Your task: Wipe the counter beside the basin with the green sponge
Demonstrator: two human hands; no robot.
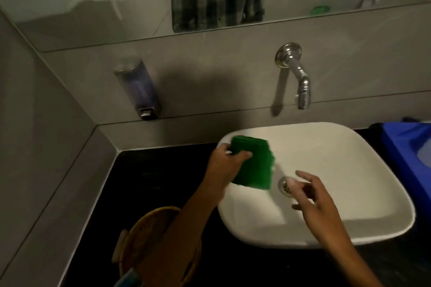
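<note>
My left hand grips the green sponge by its left edge, holding it over the left part of the white basin. The sponge hangs above the bowl, next to the drain. Over the middle of the basin, my right hand hovers with fingers spread and nothing in it. The black counter lies to the left of the basin, below and left of the sponge.
A woven basket stands on the counter at the front left, under my left forearm. A chrome tap juts from the wall above the basin. A soap dispenser hangs on the wall at left. A blue container sits right of the basin.
</note>
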